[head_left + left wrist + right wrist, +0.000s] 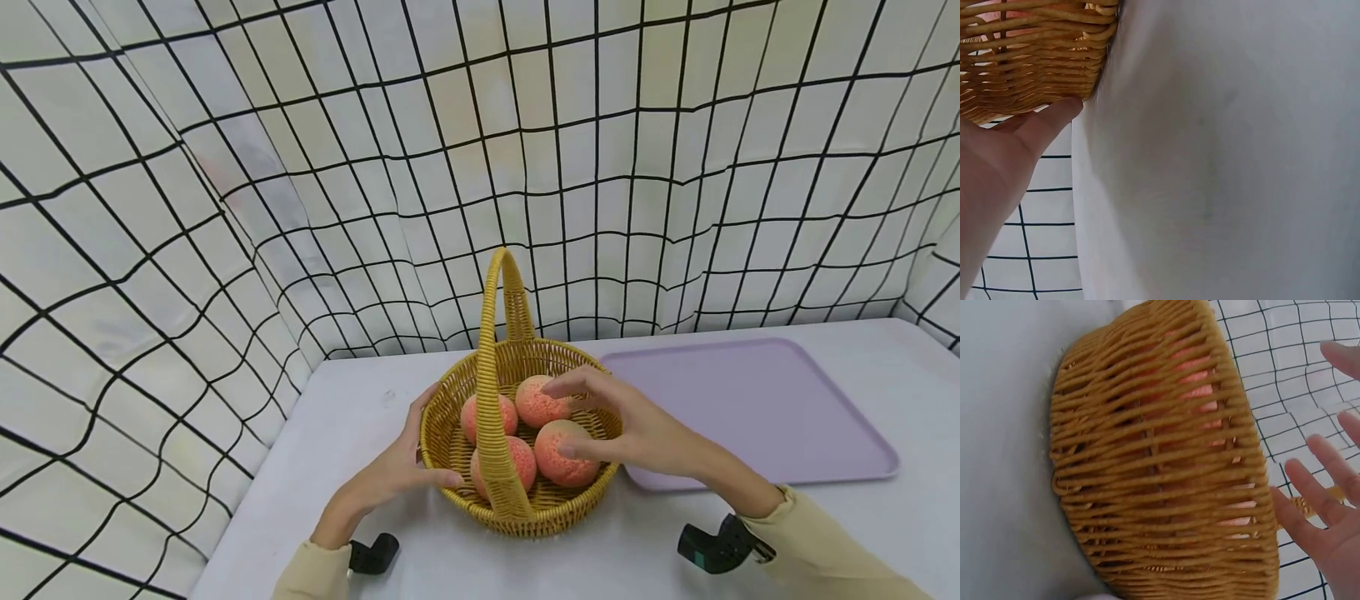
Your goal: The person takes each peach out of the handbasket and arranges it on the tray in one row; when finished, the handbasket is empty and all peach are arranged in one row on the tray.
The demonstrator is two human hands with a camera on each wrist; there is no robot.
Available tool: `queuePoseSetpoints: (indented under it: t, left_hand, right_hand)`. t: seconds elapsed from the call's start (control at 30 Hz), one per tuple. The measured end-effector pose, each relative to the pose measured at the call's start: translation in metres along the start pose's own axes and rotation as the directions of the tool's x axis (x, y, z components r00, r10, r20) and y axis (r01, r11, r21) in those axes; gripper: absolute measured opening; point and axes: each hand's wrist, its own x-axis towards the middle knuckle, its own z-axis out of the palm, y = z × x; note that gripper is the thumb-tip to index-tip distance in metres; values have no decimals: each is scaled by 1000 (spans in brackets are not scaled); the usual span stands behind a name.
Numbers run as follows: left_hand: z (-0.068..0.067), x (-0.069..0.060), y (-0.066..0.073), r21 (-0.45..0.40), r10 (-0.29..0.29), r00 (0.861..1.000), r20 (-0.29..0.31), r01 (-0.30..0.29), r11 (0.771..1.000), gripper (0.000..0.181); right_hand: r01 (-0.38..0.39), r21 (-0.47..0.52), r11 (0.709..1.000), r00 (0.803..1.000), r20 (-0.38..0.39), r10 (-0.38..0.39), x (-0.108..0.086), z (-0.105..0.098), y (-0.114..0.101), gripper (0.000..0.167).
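1. Woven basket: upright on the tabletop, near its far edge and closer to the far-left corner than to the far-right one; its arched handle stands up.
2. Pink balls: four, inside the basket, two toward the tabletop's far edge and two nearer the wearer; surfaces speckled and rough-looking.
3. Left hand: unclenched, laid against the basket's outer left wall, thumb toward the base.
4. Right hand: released, fingers spread above the basket's right side, over the two right-hand balls; contact with either cannot be told.
5. Lilac tray: flat, right of the basket, toward the tabletop's far-right corner.
6. Handling (judged): the balls are probably light, perhaps slightly soft, with little slip; take one lightly across its widest part. The basket is probably light and springy; hold it by the handle's crown or steady its wall.
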Motion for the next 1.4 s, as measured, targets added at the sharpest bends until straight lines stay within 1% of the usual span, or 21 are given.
queuePoseSetpoints:
  t: [0.07,0.17,0.27,0.37,0.5,0.6,0.73,0.83,1.0,1.13,1.23,1.4]
  left_hand:
    - [-1,0,0,7,-9,1000,0,9,1000,128]
    - [0,-1,0,5,-27,1000,-6,27,1000,128]
    - [0,-1,0,-8,-37,999,-9,37,999,128]
    - [0,-1,0,-8,-41,999,-9,41,999,129]
    - [1,0,0,-4,-48,999,-9,48,999,130]
    - [1,1,0,-6,-47,999,-5,47,999,129]
    - [0,1,0,3,-48,999,1,48,999,127]
    - [-1,1,0,16,-57,998,1,57,998,127]
    - [-2,0,0,38,-59,998,2,59,998,127]
    - [-1,1,1,34,-54,999,3,54,998,126]
    - [0,2,1,25,-56,998,1,56,998,127]
    - [1,2,-1,17,-65,998,-8,65,998,127]
  right_hand:
    - [-2,9,1000,999,37,2,1,-1,6,54]
    - [12,-30,999,997,80,-10,3,-3,16,51]
    - [29,-89,996,994,112,-19,5,-3,22,48]
    - [37,-164,986,988,153,-12,8,-4,23,46]
    - [48,-256,965,973,230,13,13,-4,21,43]
    - [46,-283,958,963,266,32,15,-4,20,37]
    - [42,-295,954,957,285,46,17,-5,20,35]
    - [47,-307,950,953,298,49,19,-4,20,38]
    - [50,-351,935,942,329,73,23,0,21,45]
    - [62,-378,924,931,354,82,26,4,23,49]
    - [63,-383,922,930,357,85,26,5,23,50]
    - [63,-402,913,937,340,85,28,8,23,50]
